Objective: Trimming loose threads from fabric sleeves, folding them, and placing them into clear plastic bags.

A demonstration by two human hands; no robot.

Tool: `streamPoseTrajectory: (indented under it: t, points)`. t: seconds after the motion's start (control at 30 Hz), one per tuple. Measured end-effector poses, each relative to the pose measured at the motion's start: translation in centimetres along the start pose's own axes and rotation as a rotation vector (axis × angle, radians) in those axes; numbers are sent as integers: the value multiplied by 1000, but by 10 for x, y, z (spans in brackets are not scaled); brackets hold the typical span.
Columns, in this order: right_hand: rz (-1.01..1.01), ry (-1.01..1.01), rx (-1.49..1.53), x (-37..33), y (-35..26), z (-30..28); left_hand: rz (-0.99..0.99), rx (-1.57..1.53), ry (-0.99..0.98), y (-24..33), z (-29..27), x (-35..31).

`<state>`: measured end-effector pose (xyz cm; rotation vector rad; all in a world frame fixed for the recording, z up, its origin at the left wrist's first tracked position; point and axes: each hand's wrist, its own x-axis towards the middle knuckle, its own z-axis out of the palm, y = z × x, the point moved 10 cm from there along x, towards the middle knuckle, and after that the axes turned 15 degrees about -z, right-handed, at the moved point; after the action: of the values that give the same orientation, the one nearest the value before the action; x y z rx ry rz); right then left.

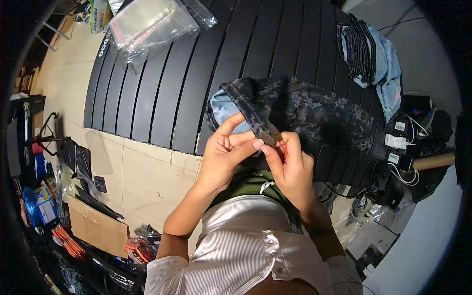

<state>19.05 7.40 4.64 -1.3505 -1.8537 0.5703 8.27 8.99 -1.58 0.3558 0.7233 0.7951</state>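
A dark digital-camouflage cloth piece (324, 105) lies across the black slatted table, its light blue inner side showing at the open left end. My left hand (221, 155) is closed on the near corner of its hem, thumb pressed to the edge and some fingers reaching inside the opening. Right beside it, my right hand (292, 169) pinches the same corner, the thumbs nearly touching. A small red item (283, 149) with pale marks shows between the right hand's fingers; its kind is mostly hidden.
On the black slatted table (162, 108), clear plastic bags (152, 24) lie at the far left. A folded stack of dark and light blue cloth (366, 54) sits at the far right. White chargers with cables (397, 141) are at the right edge. A cardboard piece (98, 226) lies lower left.
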Motion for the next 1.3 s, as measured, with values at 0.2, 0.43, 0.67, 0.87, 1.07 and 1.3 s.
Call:
streamPoseTrajectory:
  t: [0.2, 0.43, 0.67, 0.87, 1.07, 1.3]
  points:
    - [-3, -29, -27, -2, 1, 0, 40, 76, 12, 3, -1, -2]
    - [69, 109, -40, -5, 12, -20, 24, 37, 18, 4, -5, -1]
    - [334, 335, -58, -27, 82, -98, 34, -95, 235, 11, -28, -6]
    - [337, 649, -315, -96, 168, -228, 409, 256, 484, 68, -73, -20]
    - [523, 467, -192, -127, 213, -216, 890, 1296, 1088, 102, -13, -44]
    - [429, 404, 36, -116, 204, -198, 863, 1549, 370, 36, 110, 21]
